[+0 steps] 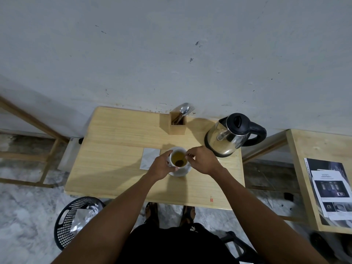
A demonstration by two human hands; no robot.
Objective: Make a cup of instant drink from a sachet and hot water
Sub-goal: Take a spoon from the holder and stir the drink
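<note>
Left hand [161,165] wraps white ceramic cup [178,159]; right hand [202,160] at 3 o'clock pinches something small, cannot tell what. Stir gently, keep cup steadied.

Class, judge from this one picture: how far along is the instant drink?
Done: the cup holds yellowish liquid with a dark clump; the kettle stands back on the table. In hand: left hand steadies the cup, right hand pinches something thin over it. Left: dissolving the clump.

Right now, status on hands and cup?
Left hand holds cup. Right hand pinched at rim, contents unclear. Cup on saucer, liquid in. Kettle clear, right.
</note>
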